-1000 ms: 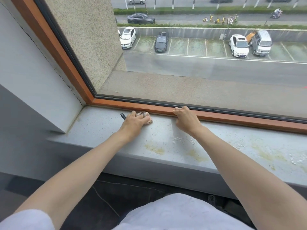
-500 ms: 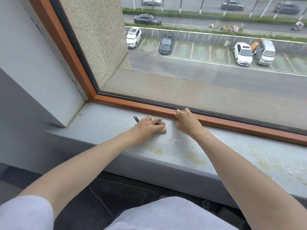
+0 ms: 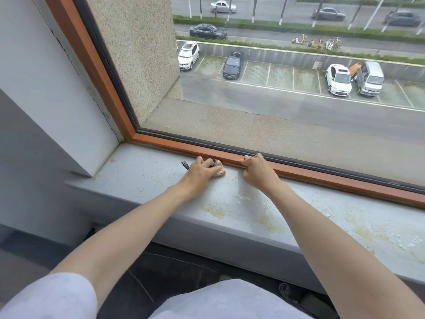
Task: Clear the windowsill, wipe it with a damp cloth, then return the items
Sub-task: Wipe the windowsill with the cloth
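A grey speckled windowsill (image 3: 142,178) runs under the window, marked with yellowish stains and white flecks toward the right. My left hand (image 3: 200,174) presses a small pinkish cloth (image 3: 219,170) onto the sill close to the frame; a dark patterned end of the cloth sticks out at the hand's left. My right hand (image 3: 256,170) lies just to the right, its fingers curled over the edge of the orange wooden window frame (image 3: 333,178). Most of the cloth is hidden under my left hand.
The grey wall reveal (image 3: 69,111) closes off the sill's left end. Behind the glass lie a concrete ledge and a car park far below. Dark floor and my white clothing fill the bottom of the view.
My left hand slid the cloth a little right along the sill, then back toward the frame. My right hand has stayed on the frame's edge.
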Available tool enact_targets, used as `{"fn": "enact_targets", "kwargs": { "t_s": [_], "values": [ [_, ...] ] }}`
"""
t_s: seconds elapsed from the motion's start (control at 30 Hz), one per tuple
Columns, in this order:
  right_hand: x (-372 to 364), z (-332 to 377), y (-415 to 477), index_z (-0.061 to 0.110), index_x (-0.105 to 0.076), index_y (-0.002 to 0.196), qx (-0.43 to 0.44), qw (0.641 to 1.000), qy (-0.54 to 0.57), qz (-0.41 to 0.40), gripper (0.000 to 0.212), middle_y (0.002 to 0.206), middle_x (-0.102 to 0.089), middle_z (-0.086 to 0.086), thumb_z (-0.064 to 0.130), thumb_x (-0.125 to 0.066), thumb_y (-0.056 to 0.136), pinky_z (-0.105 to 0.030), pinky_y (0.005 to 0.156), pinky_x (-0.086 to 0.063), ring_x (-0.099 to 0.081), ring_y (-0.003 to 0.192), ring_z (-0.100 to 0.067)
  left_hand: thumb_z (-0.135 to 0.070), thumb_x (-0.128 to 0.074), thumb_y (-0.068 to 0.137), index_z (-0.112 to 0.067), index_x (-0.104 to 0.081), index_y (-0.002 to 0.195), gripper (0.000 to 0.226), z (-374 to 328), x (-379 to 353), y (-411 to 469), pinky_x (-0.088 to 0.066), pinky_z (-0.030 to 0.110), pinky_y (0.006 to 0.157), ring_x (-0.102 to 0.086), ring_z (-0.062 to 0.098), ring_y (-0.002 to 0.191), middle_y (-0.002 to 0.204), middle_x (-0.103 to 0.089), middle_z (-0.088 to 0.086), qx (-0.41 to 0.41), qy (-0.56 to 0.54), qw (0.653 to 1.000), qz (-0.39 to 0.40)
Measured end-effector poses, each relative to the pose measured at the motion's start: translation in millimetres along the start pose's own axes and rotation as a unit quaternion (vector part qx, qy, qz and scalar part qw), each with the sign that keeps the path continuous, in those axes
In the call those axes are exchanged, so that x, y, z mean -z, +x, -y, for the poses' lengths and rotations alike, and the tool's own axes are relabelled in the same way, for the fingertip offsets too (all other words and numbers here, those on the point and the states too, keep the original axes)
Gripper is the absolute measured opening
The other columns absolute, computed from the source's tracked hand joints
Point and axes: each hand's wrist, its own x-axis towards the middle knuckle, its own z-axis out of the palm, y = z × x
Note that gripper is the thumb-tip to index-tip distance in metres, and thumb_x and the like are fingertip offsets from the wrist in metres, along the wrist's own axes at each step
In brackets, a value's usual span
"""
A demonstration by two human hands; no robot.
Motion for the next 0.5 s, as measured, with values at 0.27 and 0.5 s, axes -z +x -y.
{"fn": "enact_targets", "kwargs": {
  "t_s": [0.27, 0.5],
  "values": [
    [21.1, -5.4, 10.7, 0.0, -0.067, 0.107, 0.007, 0.999, -0.009, 0.034, 0.034, 0.102, -0.063, -0.022, -0.002, -0.043, 0.082, -0.037, 0.082, -0.049, -0.055, 0.102, -0.035, 0.009, -0.037, 0.084, -0.03, -0.038, 0.142, 0.07, -11.9, 10.7, 26.2, -0.035, 0.033, 0.08, -0.035, 0.023, 0.098, 0.131, -0.047, -0.003, -0.055, 0.08, 0.994, 0.042],
    [29.1, -1.5, 19.2, 0.002, -0.063, 0.105, 0.015, 0.996, -0.067, 0.059, 0.029, 0.102, -0.059, -0.017, 0.002, -0.044, 0.083, -0.036, 0.067, -0.047, -0.059, 0.091, -0.034, 0.012, -0.037, 0.074, -0.027, -0.05, 0.136, 0.074, -23.7, 1.6, 33.2, -0.041, 0.038, 0.075, -0.032, 0.022, 0.086, 0.134, -0.05, -0.004, -0.188, 0.015, 0.98, 0.061]
  ]
}}
